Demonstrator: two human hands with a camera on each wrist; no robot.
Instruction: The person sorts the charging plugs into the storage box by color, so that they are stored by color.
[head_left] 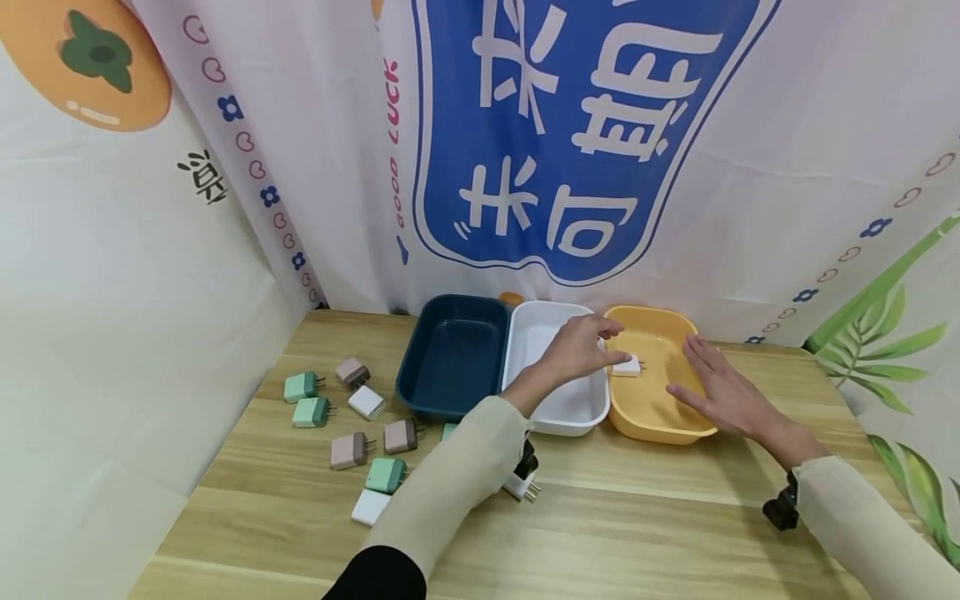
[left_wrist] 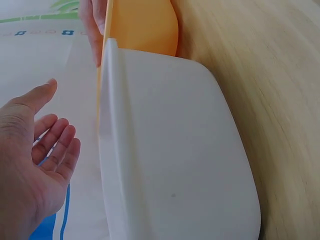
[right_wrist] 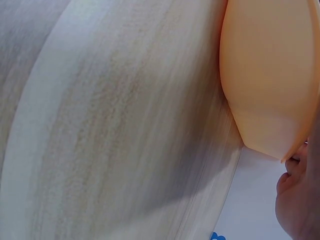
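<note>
Over the border between the white tray point(head_left: 558, 429) and the yellow tray point(head_left: 660, 433), my left hand point(head_left: 577, 346) hovers with thumb and fingers apart. Nothing is held in that hand point(left_wrist: 37, 160) in the left wrist view. Just by its thumb, in the left part of the yellow tray, is a white charger plug point(head_left: 626, 367) with its prongs to the right. My right hand point(head_left: 723, 392), fingers extended, lies along the yellow tray's right rim. In the right wrist view, that hand point(right_wrist: 296, 200) is only partly visible beside the tray's outer wall point(right_wrist: 270, 75).
A dark blue tray point(head_left: 453, 408) adjoins the white one on the left. Left on the wooden table point(head_left: 600, 533) lie several charger plugs: green point(head_left: 301, 387), pinkish-brown point(head_left: 348, 451) and white point(head_left: 367, 402). My left sleeve partly covers another white plug point(head_left: 519, 485). A printed curtain point(head_left: 337, 125) hangs behind.
</note>
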